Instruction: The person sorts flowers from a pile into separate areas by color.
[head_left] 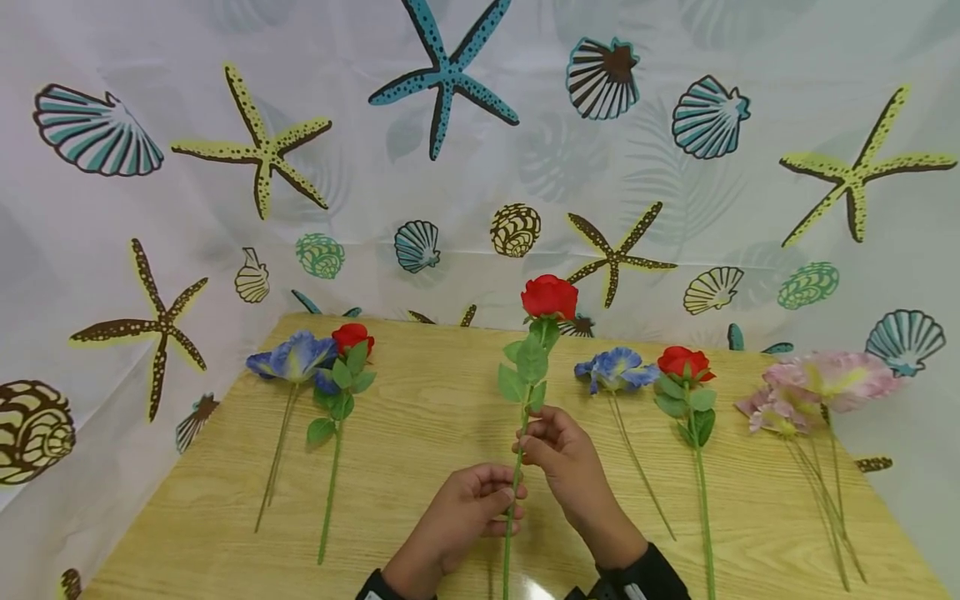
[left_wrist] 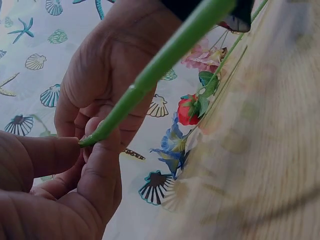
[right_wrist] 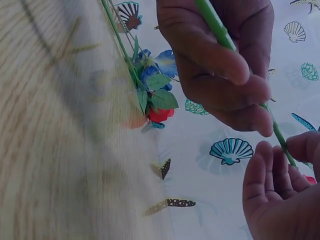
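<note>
Upright above the middle of the table stands a red artificial rose [head_left: 550, 297] with green leaves and a long green stem [left_wrist: 137, 87]. My left hand [head_left: 474, 510] pinches the stem low down, between thumb and curled fingers. Higher up, just under the leaves, my right hand [head_left: 561, 454] pinches the same stem. In the left wrist view the right hand [left_wrist: 107, 75] shows beyond the stem. The right wrist view has the left hand [right_wrist: 220, 65] around the stem at the top and the right hand [right_wrist: 280, 190] at the lower right.
On the wooden table [head_left: 427, 392], a blue flower [head_left: 296, 358] and a red rose [head_left: 352, 337] lie at left. Right of my hands lie another blue flower [head_left: 615, 369], another rose [head_left: 684, 363] and pink flowers [head_left: 840, 379]. A shell-patterned cloth [head_left: 480, 183] hangs behind.
</note>
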